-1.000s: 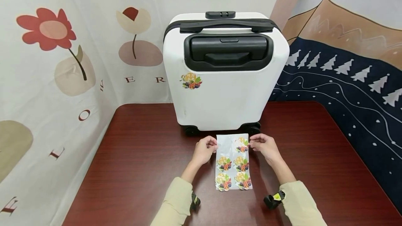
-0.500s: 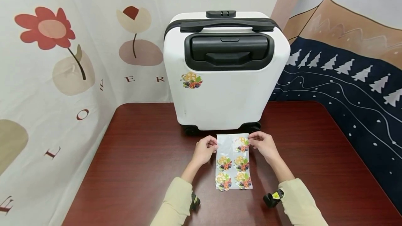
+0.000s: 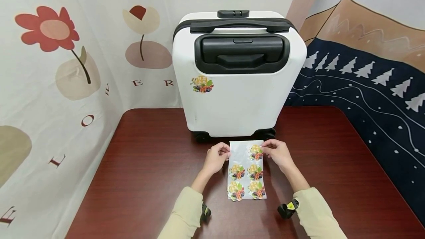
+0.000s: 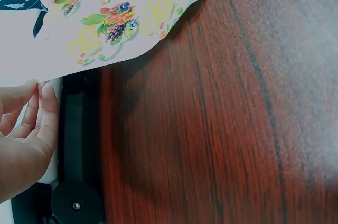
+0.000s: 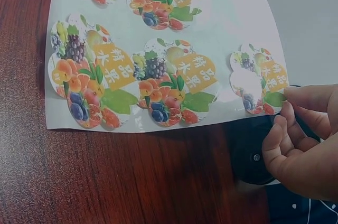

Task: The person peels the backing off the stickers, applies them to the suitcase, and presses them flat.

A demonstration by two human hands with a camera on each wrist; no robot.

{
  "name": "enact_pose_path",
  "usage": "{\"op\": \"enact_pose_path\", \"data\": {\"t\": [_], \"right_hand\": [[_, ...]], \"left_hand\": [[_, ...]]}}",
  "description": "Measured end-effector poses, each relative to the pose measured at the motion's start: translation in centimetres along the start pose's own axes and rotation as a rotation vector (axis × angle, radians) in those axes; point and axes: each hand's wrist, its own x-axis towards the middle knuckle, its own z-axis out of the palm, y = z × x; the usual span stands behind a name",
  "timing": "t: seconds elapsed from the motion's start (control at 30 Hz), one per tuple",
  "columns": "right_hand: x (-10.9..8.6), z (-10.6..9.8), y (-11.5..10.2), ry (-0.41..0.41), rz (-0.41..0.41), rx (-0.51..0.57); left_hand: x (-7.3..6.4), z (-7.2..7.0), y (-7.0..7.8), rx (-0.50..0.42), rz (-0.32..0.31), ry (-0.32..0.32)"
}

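A white sheet of fruit stickers (image 3: 238,152) is held tilted up between both hands in front of the suitcase. My left hand (image 3: 215,158) pinches its upper left edge between thumb and fingers, as the left wrist view also shows. At the upper right edge my right hand (image 3: 279,155) pinches the sheet beside a sticker (image 5: 264,78), its thumb tip over the sticker's green leaf. Several more stickers (image 5: 179,84) fill the lower rows, and the upper left spot is bare. Behind stands a white suitcase (image 3: 232,102) with one fruit sticker (image 3: 202,84) on its front, left of centre.
The suitcase rests on black wheels (image 3: 201,137) at the back of a dark red wooden table (image 3: 149,165). A flower-printed cloth (image 3: 99,17) hangs behind and to the left, and a navy cloth with white trees (image 3: 352,84) hangs on the right.
My right hand has shifted slightly left and up, its fingertips now closer over the upper right sticker. The left hand stays at the sheet's left edge.
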Motion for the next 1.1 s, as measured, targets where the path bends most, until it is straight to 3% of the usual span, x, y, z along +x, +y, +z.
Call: {"op": "enact_pose_path", "data": {"t": [0.77,1.1], "right_hand": [[0.14,0.03,0.40,-0.014,-0.027,0.003],[0.01,0.02,0.34,-0.015,-0.013,0.007]], "left_hand": [[0.06,-0.23,0.06,0.008,0.011,0.006],[0.12,-0.04,0.00,0.047,-0.033,0.021]]}}
